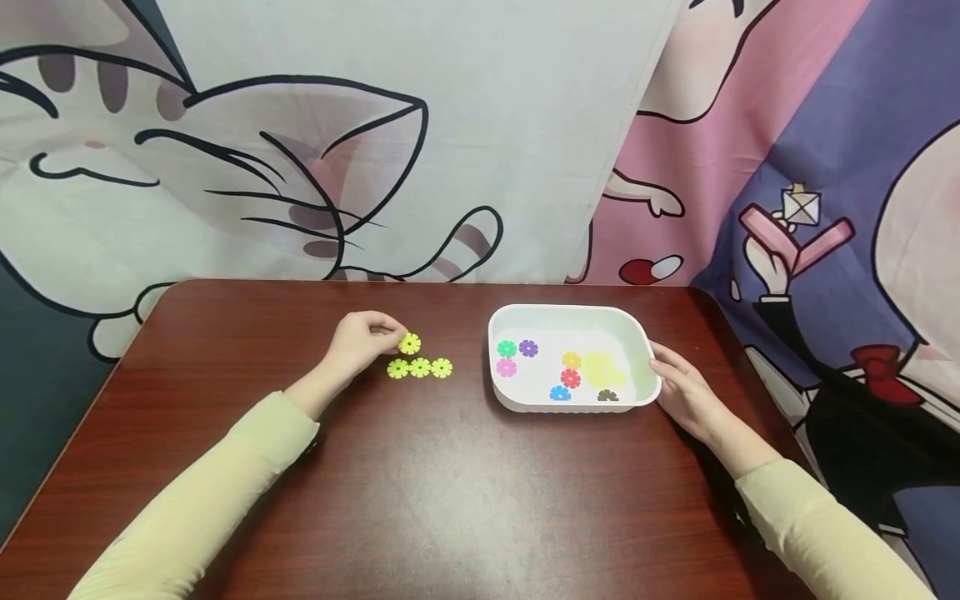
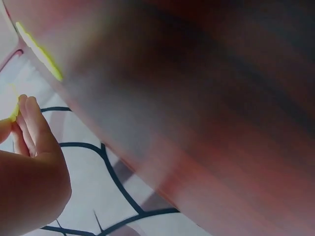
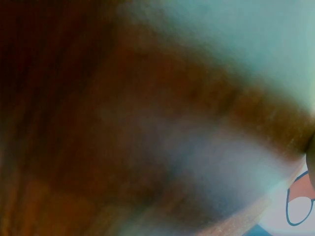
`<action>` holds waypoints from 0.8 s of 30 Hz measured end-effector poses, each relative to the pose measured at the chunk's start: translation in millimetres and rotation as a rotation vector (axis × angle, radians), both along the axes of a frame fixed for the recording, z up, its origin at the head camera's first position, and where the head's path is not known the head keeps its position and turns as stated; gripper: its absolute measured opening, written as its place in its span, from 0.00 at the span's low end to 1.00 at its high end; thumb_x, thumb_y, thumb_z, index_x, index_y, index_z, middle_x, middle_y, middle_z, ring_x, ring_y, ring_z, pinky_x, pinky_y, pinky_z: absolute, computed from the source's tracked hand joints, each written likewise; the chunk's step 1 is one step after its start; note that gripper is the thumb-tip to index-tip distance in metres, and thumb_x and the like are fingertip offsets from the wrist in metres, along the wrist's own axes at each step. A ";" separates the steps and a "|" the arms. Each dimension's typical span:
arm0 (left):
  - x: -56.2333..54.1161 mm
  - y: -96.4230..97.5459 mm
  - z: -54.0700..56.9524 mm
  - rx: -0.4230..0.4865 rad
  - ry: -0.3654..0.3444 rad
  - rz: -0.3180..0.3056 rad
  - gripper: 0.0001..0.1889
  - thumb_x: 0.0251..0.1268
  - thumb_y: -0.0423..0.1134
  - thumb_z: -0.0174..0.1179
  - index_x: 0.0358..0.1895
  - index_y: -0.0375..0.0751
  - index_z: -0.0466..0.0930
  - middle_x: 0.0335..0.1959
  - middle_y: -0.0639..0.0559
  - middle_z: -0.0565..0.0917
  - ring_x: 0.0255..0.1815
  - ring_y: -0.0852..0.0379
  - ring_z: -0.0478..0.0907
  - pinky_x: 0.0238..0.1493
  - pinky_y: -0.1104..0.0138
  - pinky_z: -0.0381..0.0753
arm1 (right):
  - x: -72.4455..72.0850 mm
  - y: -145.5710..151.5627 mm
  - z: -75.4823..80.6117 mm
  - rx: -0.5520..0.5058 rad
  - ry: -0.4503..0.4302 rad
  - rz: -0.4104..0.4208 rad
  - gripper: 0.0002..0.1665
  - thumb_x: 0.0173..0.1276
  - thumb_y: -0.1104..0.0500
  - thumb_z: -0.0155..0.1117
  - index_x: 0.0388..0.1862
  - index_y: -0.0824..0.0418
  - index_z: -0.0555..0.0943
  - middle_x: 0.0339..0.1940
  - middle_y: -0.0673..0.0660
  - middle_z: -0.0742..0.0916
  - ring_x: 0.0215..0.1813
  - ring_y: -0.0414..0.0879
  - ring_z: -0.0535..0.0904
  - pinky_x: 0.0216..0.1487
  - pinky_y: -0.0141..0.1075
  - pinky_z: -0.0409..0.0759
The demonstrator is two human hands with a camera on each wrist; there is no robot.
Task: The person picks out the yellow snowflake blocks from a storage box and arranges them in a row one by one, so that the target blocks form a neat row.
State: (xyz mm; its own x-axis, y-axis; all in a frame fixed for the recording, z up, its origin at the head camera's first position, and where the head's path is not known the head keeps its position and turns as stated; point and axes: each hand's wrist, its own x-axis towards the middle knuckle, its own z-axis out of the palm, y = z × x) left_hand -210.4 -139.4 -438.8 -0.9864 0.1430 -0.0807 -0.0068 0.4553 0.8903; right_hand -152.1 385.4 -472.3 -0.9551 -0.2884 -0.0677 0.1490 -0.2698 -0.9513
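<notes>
Between thumb and fingertips, my left hand (image 1: 367, 340) pinches a yellow flower-shaped disc (image 1: 409, 343). Just below it in the head view, three similar yellow discs (image 1: 420, 367) lie edge to edge in a row on the table. The left wrist view catches the pinched disc (image 2: 15, 112) at its left edge and the row of yellow discs (image 2: 39, 51) as a thin strip. At the right end of a white plastic tray (image 1: 570, 315), my right hand (image 1: 690, 398) holds the rim. The right wrist view is blurred and barely shows that hand.
Inside the tray are a pile of yellow discs (image 1: 602, 372) and single discs, among them a green disc (image 1: 507, 349), a purple disc (image 1: 528, 348), a pink disc (image 1: 506, 367) and a blue disc (image 1: 560, 393). The brown table (image 1: 420, 500) ends at a cartoon-printed curtain (image 1: 525, 167).
</notes>
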 end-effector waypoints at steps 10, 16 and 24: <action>6.7 -25.5 -9.0 -0.148 0.024 -0.048 0.10 0.70 0.36 0.66 0.44 0.32 0.91 0.39 0.41 0.93 0.32 0.68 0.85 0.39 0.75 0.82 | 0.6 -2.3 -1.8 -0.013 -0.009 -0.011 0.26 0.86 0.68 0.40 0.67 0.48 0.79 0.64 0.43 0.86 0.64 0.33 0.82 0.62 0.26 0.80; 9.1 -39.3 -13.9 -0.182 0.026 -0.061 0.09 0.69 0.34 0.66 0.44 0.31 0.90 0.37 0.41 0.93 0.32 0.67 0.84 0.38 0.75 0.81 | 0.0 -1.8 -1.4 0.018 -0.007 -0.017 0.26 0.86 0.67 0.40 0.67 0.46 0.79 0.64 0.42 0.86 0.65 0.32 0.81 0.63 0.25 0.79; 8.3 -50.7 -14.7 -0.232 0.019 -0.093 0.09 0.68 0.34 0.65 0.43 0.32 0.90 0.35 0.44 0.92 0.29 0.64 0.85 0.40 0.72 0.82 | 0.1 -1.4 0.7 0.016 -0.011 -0.021 0.25 0.87 0.67 0.41 0.67 0.46 0.79 0.64 0.42 0.86 0.65 0.31 0.81 0.63 0.25 0.79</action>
